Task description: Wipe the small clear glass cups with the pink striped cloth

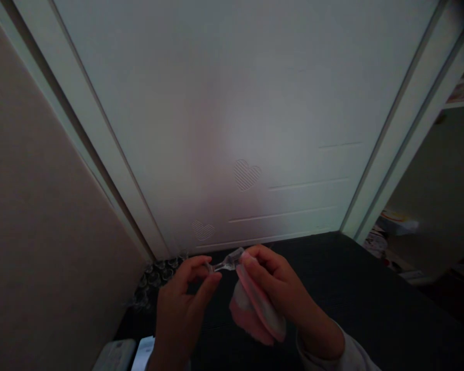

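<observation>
Over the dark table I hold a small clear stemmed glass, tilted nearly sideways between both hands. The fingertips of my left hand pinch its round foot. At the other end, my right hand grips the bowl and a folded pink and white cloth. The cloth hangs below my right fingers, against the rim end of the glass. How far it reaches into the bowl is hidden by my fingers.
Several small clear glasses stand on the dark tabletop at the back left corner, beside the wall. A lit phone and a white box-like object lie at the front left. A white panel with hearts rises behind.
</observation>
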Demonstrator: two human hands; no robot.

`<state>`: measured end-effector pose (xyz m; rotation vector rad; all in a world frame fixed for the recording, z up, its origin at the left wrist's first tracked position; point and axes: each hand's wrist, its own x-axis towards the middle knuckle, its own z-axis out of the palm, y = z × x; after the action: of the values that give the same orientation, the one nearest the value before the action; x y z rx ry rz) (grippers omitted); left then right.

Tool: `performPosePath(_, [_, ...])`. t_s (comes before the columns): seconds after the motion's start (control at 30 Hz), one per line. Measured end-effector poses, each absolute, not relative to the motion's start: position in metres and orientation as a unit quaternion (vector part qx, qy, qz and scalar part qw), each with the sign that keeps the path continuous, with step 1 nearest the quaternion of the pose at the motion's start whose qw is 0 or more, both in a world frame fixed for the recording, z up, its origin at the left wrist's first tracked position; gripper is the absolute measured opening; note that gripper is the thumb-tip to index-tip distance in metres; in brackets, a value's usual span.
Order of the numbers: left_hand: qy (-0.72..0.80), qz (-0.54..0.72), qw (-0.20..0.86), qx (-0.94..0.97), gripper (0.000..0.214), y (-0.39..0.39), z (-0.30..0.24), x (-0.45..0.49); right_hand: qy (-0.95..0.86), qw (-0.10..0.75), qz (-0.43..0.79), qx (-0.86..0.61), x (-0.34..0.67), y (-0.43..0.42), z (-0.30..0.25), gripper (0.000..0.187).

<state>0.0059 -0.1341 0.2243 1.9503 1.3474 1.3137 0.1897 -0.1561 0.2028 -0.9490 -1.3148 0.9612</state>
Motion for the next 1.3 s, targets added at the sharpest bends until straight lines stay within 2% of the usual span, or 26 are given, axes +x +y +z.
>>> performPosePath(0.3, [0.512,0.470,0.321,0.643,0.035,-0.133,0.228,0.016,-0.653,0.567,0.276,-0.420,0.189,-0.164,0.206,0.026])
performPosePath(0.47, [0.496,0.461,0.343,0.651,0.044,-0.129,0.224,0.009,-0.683,0.560,0.216,-0.416,0.184,-0.167,0.204,0.026])
performPosePath(0.63, [0.475,0.477,0.343,0.655,0.043,-0.128,0.222,0.012,-0.654,0.566,0.243,-0.439,0.183,-0.165,0.203,0.027])
performPosePath(0.77, [0.456,0.510,0.349,0.640,0.028,-0.130,0.220,0.019,-0.594,0.578,0.326,-0.454,0.185,-0.158,0.199,0.031])
performPosePath(0.9, [0.428,0.532,0.283,0.674,0.036,-0.133,0.215,0.015,-0.534,0.599,0.404,-0.438,0.188,-0.150,0.197,0.036])
performPosePath(1.1, [0.335,0.488,0.168,0.788,0.041,-0.135,0.217,0.008,-0.455,0.620,0.485,-0.417,0.193,-0.144,0.196,0.040])
performPosePath(1.3, [0.325,0.465,0.043,0.823,0.018,-0.134,0.219,0.009,-0.432,0.625,0.513,-0.400,0.196,-0.142,0.197,0.041])
